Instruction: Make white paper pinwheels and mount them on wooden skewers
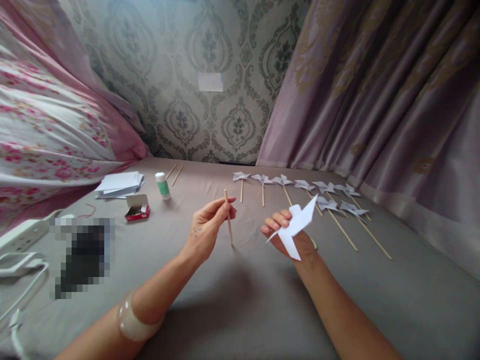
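Observation:
My left hand (208,222) is closed around a thin wooden stick (229,225), held nearly upright with its lower end close to the cloth. To its right, my right hand (279,232) pinches a folded white paper pinwheel (296,225), its blades pointing outward. The stick and this pinwheel are apart. Beyond my right hand, several finished paper pinwheels (282,180) on sticks lie in rows on the grey cloth (210,300).
At the left are a stack of white paper (119,183), a glue stick (163,187), a small open red box (137,212) and two loose sticks (177,175). A power strip (24,235) with cables and a blurred dark object (84,257) lie nearer. Curtains (375,90) hang on the right.

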A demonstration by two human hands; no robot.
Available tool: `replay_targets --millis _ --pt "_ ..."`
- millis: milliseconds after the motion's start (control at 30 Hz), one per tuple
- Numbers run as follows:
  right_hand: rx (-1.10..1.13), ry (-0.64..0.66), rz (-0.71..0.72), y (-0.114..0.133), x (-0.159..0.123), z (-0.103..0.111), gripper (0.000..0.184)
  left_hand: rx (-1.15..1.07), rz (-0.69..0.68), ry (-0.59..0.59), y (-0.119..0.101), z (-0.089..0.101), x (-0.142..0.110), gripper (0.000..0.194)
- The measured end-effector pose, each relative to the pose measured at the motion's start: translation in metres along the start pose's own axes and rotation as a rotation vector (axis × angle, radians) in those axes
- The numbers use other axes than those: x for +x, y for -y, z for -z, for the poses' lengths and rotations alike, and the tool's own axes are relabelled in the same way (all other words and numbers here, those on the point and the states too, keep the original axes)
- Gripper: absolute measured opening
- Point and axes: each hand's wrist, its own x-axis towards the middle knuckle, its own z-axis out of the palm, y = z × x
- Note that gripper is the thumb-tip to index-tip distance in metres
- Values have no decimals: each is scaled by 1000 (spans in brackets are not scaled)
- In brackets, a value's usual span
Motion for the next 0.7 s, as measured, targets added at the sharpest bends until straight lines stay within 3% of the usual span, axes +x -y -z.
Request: replay_targets --millis 400,533,700 --pt "-276 126 130 28 -11 -12 33 77 68 112 -18 -52 -22 22" --pt "-384 132 187 28 -13 -11 20 85 123 105 -18 -55 -29 19" --pt "-476 56 231 23 -13 -12 22 71 170 102 -17 -50 -33 19"
